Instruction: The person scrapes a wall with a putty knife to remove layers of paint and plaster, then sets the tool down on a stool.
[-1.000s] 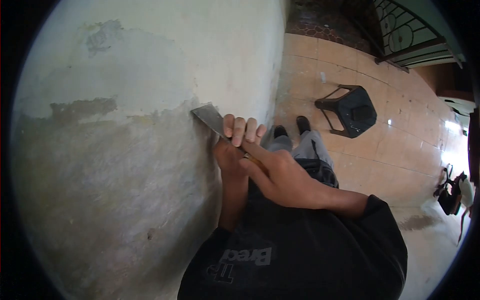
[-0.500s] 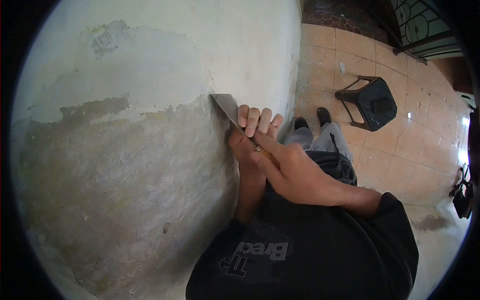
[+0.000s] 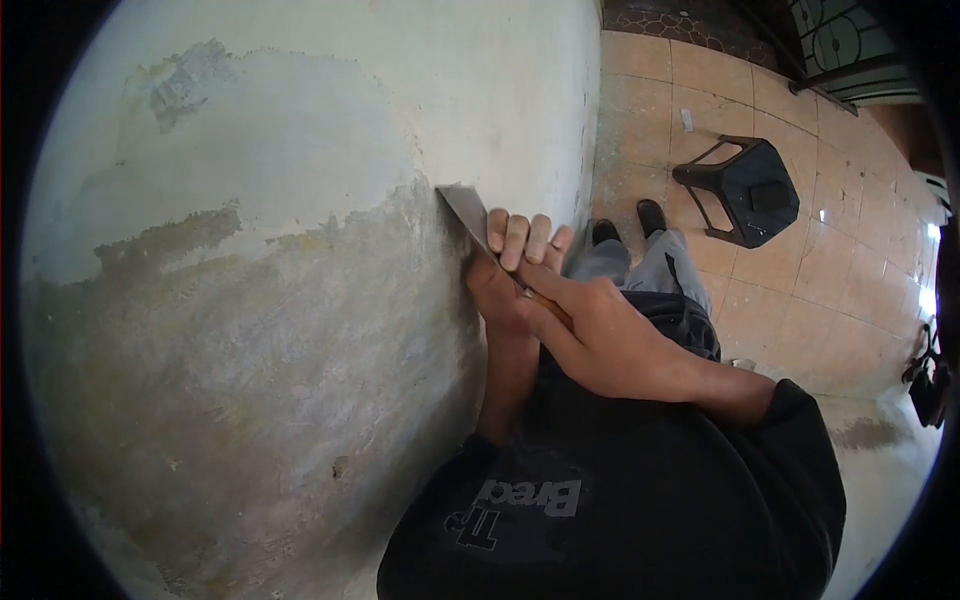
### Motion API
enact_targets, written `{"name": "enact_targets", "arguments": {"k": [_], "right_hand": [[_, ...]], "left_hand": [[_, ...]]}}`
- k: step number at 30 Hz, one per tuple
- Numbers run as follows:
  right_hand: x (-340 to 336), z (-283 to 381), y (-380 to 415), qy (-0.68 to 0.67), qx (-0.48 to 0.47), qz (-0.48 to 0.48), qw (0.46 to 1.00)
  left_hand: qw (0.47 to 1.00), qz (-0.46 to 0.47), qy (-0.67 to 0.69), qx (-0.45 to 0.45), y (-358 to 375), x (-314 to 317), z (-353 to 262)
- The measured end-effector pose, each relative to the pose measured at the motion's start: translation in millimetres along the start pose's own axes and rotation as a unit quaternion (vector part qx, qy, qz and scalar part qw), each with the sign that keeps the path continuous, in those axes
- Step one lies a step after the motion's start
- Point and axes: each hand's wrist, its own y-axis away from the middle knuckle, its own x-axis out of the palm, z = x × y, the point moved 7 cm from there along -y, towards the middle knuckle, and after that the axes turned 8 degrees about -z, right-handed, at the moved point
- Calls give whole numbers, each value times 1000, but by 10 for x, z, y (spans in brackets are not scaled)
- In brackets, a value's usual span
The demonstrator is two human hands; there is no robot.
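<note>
Filling the left side, a plastered wall (image 3: 480, 100), cream-white above, rough mottled grey below, with a ragged border (image 3: 345, 214) between. Opposite, an orange-tan tiled floor (image 3: 770, 310), bearing a black plastic stool (image 3: 745, 195), well apart from the hands. Across the bottom, a black short-sleeved shirt (image 3: 640, 500) with grey lettering.

Above it, the right hand (image 3: 625, 345), grasping the orange-brown handle (image 3: 552, 309) of a flat grey metal scraper (image 3: 462, 212). Nearer the wall, the left hand (image 3: 497, 290), engaged too: fingers (image 3: 515, 240) curled over the blade's right side, seemingly steadying it.

Since half a second ago, shifted slightly rightward along the ragged border, with both grips apparently unchanged. Probably means a new stretch of cream coating at the blade's edge, with grey surface lying bare to its left.

Scraper located partly under the left fingers, broad end projecting past them toward the upper left, at the wall; exact contact too fine to tell. Handle running back between right thumb and forefinger.
</note>
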Motion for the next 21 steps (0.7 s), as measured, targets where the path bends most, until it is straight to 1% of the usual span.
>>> {"name": "enact_targets", "arguments": {"k": [2, 4, 5, 7, 8, 10, 11, 13, 14, 16, 18, 20, 21], "right_hand": [[26, -28, -10, 4, 9, 8, 1000], [0, -69, 27, 23, -9, -30, 999], [-11, -52, 34, 21, -12, -33, 999], [20, -26, 59, 34, -16, 7, 999], [38, -37, 40, 34, -13, 7, 999], [52, -52, -45, 9, -15, -14, 1000], [62, -66, -19, 8, -14, -12, 1000], [21, -59, -22, 6, -24, -48, 999], [25, -58, -6, 4, -27, -52, 998], [107, -79, 72, 1, -24, -7, 1000], [110, -98, 34, 13, -23, -7, 1000], [103, -75, -12, 27, -26, -1, 999], [66, -46, -39, 16, -19, -22, 999]], "left_hand": [[1000, 5, 8, 5, -64, -13, -24], [1000, -5, -4, 8, -5, -23, 10], [1000, -10, -15, 9, -8, -22, 11], [1000, -3, -22, 8, -14, -39, -45], [1000, -4, -26, 10, 20, -46, -70], [1000, -17, -7, 5, -67, -27, -55], [1000, -8, -1, 6, -101, 0, -34], [1000, 10, 4, 3, -106, 16, -7], [1000, 13, 1, -1, -71, -7, -24], [999, 35, -11, 10, 28, 3, -61], [1000, 12, -6, 15, 43, 1, -64], [999, -37, 0, 16, -73, 30, -37], [999, -25, 33, 12, -124, 53, -14]]}}
